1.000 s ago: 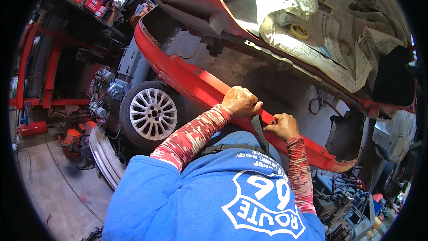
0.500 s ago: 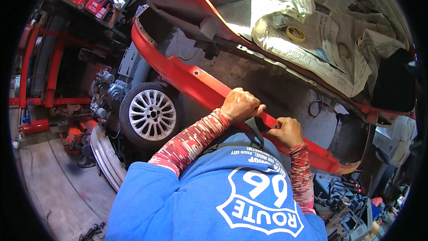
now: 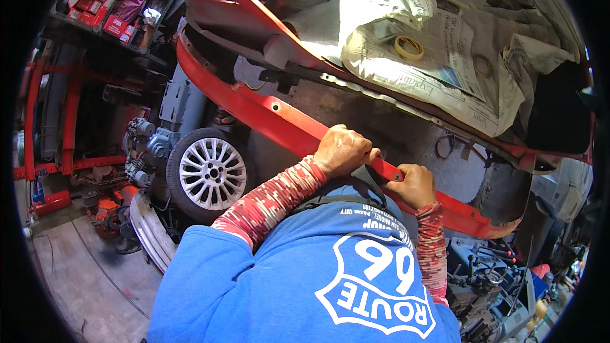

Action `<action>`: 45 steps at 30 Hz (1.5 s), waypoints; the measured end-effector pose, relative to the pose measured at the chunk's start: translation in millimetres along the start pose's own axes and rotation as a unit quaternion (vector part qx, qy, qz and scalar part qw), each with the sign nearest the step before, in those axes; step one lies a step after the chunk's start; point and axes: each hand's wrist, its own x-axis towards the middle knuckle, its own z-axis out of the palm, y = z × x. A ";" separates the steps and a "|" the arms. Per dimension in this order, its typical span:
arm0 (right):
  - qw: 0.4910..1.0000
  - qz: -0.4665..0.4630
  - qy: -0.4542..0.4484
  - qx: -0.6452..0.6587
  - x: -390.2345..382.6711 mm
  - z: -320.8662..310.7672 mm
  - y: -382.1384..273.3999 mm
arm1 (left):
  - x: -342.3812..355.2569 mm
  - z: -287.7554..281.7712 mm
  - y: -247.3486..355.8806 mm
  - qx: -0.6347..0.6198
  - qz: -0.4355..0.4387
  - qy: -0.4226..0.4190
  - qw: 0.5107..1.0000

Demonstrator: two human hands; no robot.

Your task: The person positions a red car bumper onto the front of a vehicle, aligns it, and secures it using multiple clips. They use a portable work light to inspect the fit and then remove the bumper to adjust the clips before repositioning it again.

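Observation:
A long red car bumper stretches diagonally in front of my body, from the upper left to the lower right. My left hand is wrapped over its near edge close to the middle, knuckles up. A short way to the right, my right hand grips the same edge beside a small hole. The fingertips of both hands are partly hidden. A dark strap hangs at my waist between the hands. Beyond the bumper stands a red car body, its front covered with newspaper sheets.
A roll of yellow masking tape lies on the newspaper. To my left are a wheel with a silver rim, a red metal frame and a shelf of red boxes. Tools and an open toolbox crowd the lower right.
The car, wheel and shelf have shifted slightly left in view, and the bumper's right end sits a little higher. Both hands keep their hold on the bumper.

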 end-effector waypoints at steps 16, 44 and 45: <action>1.000 0.005 -0.002 0.007 37.5 -23.1 61.4 | 60.4 26.0 23.6 0.026 0.004 -0.009 1.000; 0.998 -0.026 0.005 -0.052 96.0 -49.8 101.0 | 108.4 75.2 -7.6 -0.036 -0.076 -0.012 0.996; 0.998 -0.032 0.023 -0.049 98.3 -49.6 102.3 | 111.4 73.8 -7.6 -0.024 -0.083 -0.020 0.996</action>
